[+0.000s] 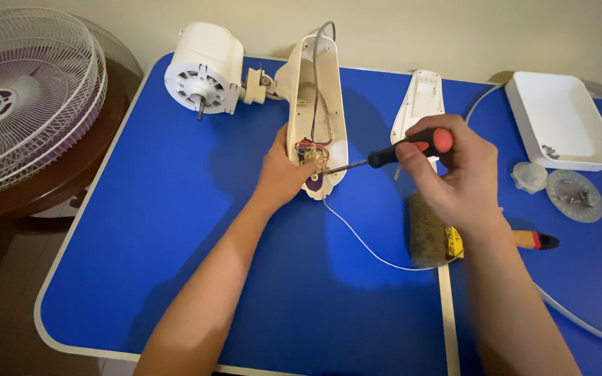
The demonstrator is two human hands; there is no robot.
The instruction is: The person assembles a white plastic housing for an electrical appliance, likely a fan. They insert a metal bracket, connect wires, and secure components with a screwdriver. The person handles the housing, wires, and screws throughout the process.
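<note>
A cream fan body [329, 90] lies open on the blue table [175, 209], joined to a white motor [203, 67] at the back. My left hand [280, 174] grips the housing's near end beside the exposed wires and switch part [313, 157]. My right hand [451, 174] is shut on a screwdriver [402, 150] with a red and black handle. Its metal tip reaches the switch part inside the housing.
The housing's cover plate [419, 97] lies behind my right hand. A brush [430, 233] lies under my right wrist. A white tray [559, 118] with small screws, a clear cap [529, 176] and a round disc [575, 196] sit right. Fan grilles [29, 90] rest left. A white cord [364, 244] crosses the table.
</note>
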